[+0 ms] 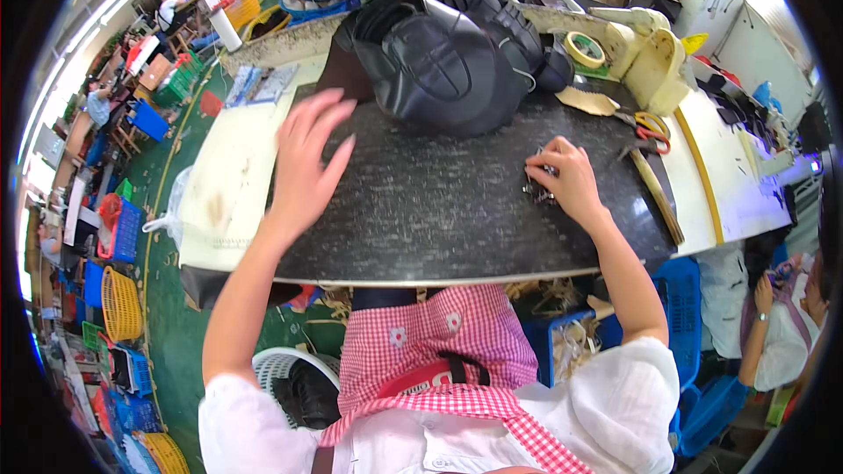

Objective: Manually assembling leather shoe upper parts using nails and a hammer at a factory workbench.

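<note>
My left hand [307,158] hovers with spread fingers over the left part of a dark speckled work slab [439,219], holding nothing, a short way from a pile of black leather pieces [448,53] at the slab's far edge. My right hand [569,180] rests on the right part of the slab, its fingers closed on a small dark metal part [536,191] pressed against the surface.
Red-handled scissors [648,130], a tan strip and a roll of tape [584,50] lie by a cream-coloured machine [650,53] at the far right. A wooden stick [659,197] lies along the slab's right edge. Another person [777,333] sits at the right. Coloured baskets [118,298] stand on the green floor at the left.
</note>
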Motion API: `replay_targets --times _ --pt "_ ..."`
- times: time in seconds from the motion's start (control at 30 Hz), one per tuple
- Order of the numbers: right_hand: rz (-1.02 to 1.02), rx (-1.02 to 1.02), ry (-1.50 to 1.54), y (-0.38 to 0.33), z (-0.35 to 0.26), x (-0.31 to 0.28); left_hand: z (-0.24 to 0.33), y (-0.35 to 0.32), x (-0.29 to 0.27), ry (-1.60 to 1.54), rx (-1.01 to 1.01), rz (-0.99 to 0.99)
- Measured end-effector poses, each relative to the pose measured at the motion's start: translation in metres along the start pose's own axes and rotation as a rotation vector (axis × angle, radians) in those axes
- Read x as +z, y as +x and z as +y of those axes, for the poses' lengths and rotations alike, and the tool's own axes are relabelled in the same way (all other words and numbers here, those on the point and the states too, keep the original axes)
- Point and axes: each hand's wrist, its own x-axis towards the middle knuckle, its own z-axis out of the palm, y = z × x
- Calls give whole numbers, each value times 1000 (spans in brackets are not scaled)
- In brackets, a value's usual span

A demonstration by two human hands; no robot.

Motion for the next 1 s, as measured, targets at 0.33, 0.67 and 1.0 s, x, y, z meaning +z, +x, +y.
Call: replay_targets --times 0.33,0.67,1.0 --pt "6 52 346 3 -10 -19 -51 146 103 -436 -378 99" --pt "74 207 546 -14 -24 -20 -59 113 -40 -468 -220 823" --pt "-166 -25 828 0 -135 10 19 -69 17 35 -178 305"
